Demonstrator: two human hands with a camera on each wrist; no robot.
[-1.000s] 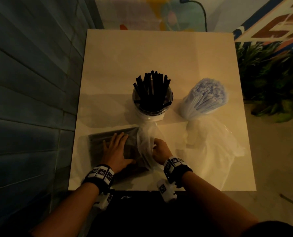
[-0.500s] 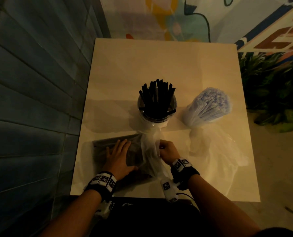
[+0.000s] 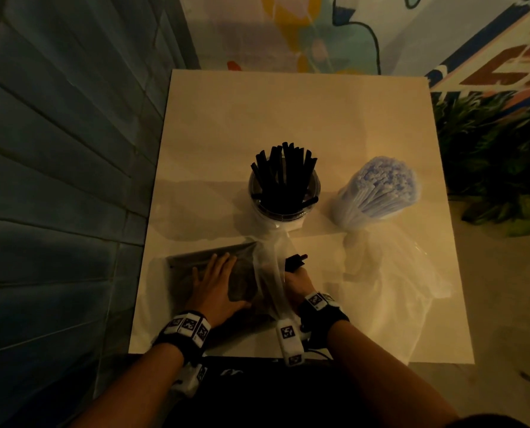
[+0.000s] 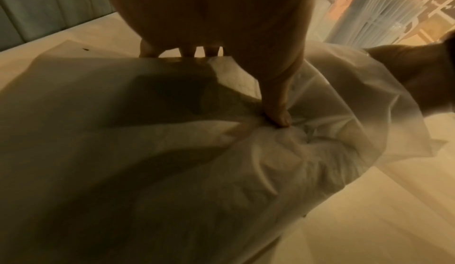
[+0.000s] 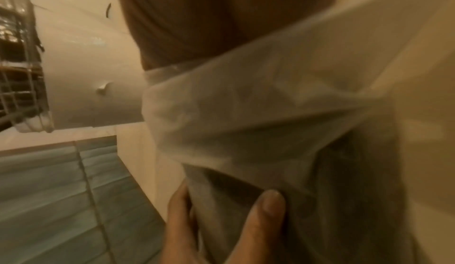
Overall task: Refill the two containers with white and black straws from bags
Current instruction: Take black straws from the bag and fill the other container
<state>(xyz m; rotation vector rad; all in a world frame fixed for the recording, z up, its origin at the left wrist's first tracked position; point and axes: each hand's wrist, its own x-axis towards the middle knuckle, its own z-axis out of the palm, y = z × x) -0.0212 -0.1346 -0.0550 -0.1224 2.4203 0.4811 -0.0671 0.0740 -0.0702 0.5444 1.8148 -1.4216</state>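
table [image 3: 288, 112] | container [image 3: 283, 208], white straws [image 3: 378, 193], seemingly two bags [image 3: 202, 264]

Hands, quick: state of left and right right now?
Left hand: open, fingers flat, pressing on the bag of black straws.
Right hand: closed, gripping a bunch of black straws at the bag's mouth.

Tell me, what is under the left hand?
The left hand presses flat on the plastic bag of dark straws, lying on the table. Straws directly under the palm are covered.
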